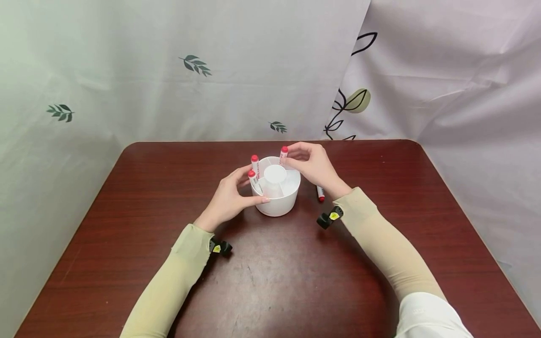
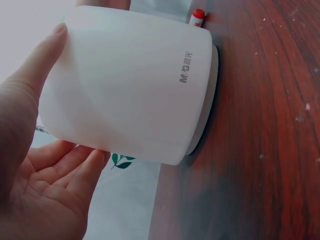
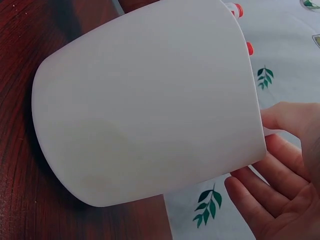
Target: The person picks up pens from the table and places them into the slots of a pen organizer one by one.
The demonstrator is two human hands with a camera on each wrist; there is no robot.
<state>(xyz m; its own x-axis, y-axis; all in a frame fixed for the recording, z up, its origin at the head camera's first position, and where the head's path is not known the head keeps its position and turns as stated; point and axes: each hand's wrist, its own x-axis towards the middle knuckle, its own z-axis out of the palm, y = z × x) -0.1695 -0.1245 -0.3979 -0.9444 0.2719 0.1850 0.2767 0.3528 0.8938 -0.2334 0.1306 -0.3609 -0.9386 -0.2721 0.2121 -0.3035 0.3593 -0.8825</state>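
A white round pen holder [image 1: 277, 201] with inner compartments stands mid-table; it fills both wrist views [image 2: 130, 85] [image 3: 145, 110]. Two red-capped markers [image 1: 254, 170] stand upright in its left side, their caps [image 3: 238, 9] showing past the rim. My left hand [image 1: 230, 197] grips the holder's left wall, thumb [image 2: 35, 85] laid along the front. At the far rim my right hand [image 1: 312, 165] pinches a third red-capped marker [image 1: 283, 153] that stands in the holder; its fingers [image 3: 280, 195] hang beside the wall.
Another red-capped marker [image 1: 320, 193] lies on the dark red wooden table [image 1: 270, 281] just right of the holder, by my right wrist; its cap [image 2: 198, 14] shows beyond the holder. A leaf-print white curtain [image 1: 190, 65] hangs behind the table.
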